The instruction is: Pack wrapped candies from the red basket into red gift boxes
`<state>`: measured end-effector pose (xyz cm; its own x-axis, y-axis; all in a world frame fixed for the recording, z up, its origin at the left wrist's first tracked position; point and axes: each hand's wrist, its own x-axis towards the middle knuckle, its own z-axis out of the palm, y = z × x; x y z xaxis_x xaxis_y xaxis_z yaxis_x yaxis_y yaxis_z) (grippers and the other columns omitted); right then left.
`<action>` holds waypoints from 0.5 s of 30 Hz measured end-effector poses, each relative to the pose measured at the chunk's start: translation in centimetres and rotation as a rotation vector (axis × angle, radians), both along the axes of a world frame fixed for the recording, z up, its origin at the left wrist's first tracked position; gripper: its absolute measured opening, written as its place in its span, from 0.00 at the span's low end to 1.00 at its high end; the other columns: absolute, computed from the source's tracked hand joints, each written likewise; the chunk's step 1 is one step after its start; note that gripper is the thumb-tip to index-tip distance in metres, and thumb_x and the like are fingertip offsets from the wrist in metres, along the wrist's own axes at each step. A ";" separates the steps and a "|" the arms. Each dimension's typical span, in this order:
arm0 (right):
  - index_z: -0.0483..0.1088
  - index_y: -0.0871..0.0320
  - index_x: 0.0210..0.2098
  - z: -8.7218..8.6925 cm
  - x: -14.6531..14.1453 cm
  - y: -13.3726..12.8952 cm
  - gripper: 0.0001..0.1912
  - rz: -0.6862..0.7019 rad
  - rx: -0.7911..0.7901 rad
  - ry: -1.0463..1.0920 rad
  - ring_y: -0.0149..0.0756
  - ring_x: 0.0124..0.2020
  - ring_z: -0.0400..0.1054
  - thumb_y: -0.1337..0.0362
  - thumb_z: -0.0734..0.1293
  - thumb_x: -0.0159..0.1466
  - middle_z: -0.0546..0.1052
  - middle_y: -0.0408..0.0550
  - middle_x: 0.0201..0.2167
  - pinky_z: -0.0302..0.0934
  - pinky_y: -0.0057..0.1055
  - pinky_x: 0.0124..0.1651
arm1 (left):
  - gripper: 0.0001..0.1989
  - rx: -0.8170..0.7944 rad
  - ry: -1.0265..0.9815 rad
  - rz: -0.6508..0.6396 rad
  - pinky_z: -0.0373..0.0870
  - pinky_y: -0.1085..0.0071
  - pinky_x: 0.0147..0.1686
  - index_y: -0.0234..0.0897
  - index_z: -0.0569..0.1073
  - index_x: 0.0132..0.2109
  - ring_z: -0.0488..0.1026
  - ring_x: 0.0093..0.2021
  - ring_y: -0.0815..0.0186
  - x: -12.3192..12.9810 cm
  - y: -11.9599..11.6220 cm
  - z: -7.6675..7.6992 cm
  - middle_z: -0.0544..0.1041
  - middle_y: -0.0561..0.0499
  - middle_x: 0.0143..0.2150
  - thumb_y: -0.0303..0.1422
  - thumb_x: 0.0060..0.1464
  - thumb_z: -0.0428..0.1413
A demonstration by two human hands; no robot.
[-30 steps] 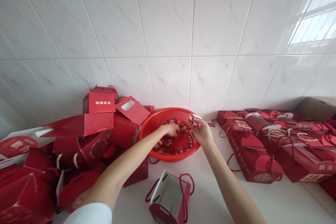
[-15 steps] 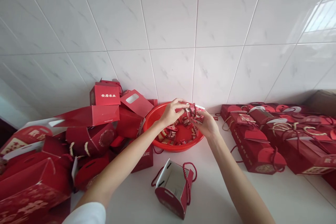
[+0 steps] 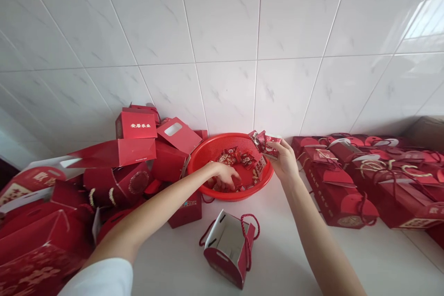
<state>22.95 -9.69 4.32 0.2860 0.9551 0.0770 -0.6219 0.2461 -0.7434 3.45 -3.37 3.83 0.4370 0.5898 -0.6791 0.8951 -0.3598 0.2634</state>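
Holding a small bunch of shiny red, white-printed wrapped packets, the right hand is raised at the right rim of a round red plastic basket with perforated walls. The bunch lies between its thumb and fingers, which pinch it, and some packets stick out past the fingertips to the left, above the basket's rim.

The left hand is down inside the basket, its fingers bent and slightly apart, pointing down and right. Loose red wrapped sweets lie beyond these fingers toward the wall side, and more are beside and under them; whether the fingertips grip any, I cannot tell.

Nearer the person, an open-topped dark red cardboard box with a pale interior and twisted red cord handles stands on the white countertop, apart from both hands.
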 end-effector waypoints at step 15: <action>0.74 0.57 0.24 0.2 -0.4 -0.4 0.09 0.015 -0.015 -0.031 0.31 0.27 0.71 0.70 0.75 0.44 0.78 0.41 0.24 0.67 0.25 0.28 | 0.32 0.272 -0.261 -0.016 0.72 0.74 0.38 0.48 0.70 0.65 0.79 0.43 0.61 -0.4 2.1 0.2 0.81 0.50 0.53 0.31 0.51 0.56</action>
